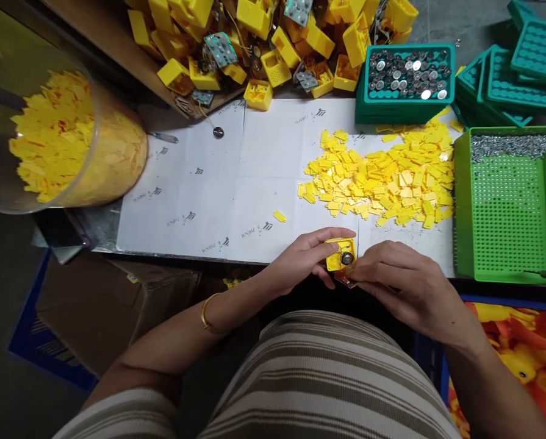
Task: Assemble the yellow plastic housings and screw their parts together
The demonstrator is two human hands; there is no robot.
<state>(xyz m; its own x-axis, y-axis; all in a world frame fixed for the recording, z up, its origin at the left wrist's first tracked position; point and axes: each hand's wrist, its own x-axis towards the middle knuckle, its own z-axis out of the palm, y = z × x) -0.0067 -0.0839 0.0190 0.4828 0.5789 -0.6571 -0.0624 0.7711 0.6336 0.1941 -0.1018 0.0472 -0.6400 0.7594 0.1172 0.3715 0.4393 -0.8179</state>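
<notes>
At the table's front edge, my left hand (pixel 307 256) holds a small open yellow box (pixel 334 261), its fingers wrapped round the sides. Inside the box sits a round dark metal-rimmed part (pixel 346 258). My right hand (pixel 398 283) is closed at the box's lower right corner, its fingertips pinching a small reddish piece (pixel 344 279) that hangs just below the box; its exact shape is hard to make out. A single yellow plate (pixel 279 216) lies on the white table covering (pixel 208 189), up and left of my hands.
Loose yellow plates (pixel 382 177) are heaped behind my hands. A green basket (pixel 506 213) with screws stands right, a teal tray (pixel 405 110) of round metal parts behind. Yellow boxes (pixel 258 94) with wired boards pile at the back; a clear tub (pixel 117 146) stands left.
</notes>
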